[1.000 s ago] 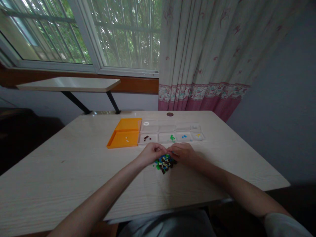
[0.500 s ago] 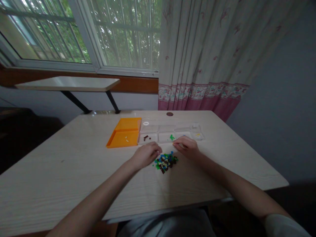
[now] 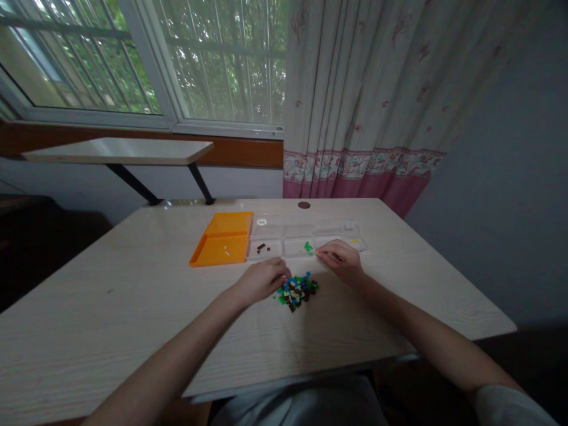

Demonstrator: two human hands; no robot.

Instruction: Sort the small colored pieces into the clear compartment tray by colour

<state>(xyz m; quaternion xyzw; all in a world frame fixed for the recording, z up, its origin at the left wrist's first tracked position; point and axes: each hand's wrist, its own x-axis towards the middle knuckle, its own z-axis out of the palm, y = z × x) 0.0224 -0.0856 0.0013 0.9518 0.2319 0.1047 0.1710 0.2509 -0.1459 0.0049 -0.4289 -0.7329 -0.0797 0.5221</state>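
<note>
A heap of small toy building bricks in blue, green, brown and cream lies on the table in front of me. My left hand rests at the heap's upper left edge, its fingers curled together, and whatever they hold is hidden. My right hand pinches a tiny yellow brick between thumb and fingertips, just at the near side of a clear compartment tray. Green bricks sit in one compartment, brown bricks in another, and yellow bricks in the right-hand one.
An orange tray holding a few cream pieces adjoins the clear tray on the left. Behind stand a raised white shelf on black legs and a floral curtain. A round dark grommet is set near the table's far edge.
My right hand, with the yellow brick, has shifted slightly right and farther over the clear tray. My left hand has dipped a little closer to the heap.
</note>
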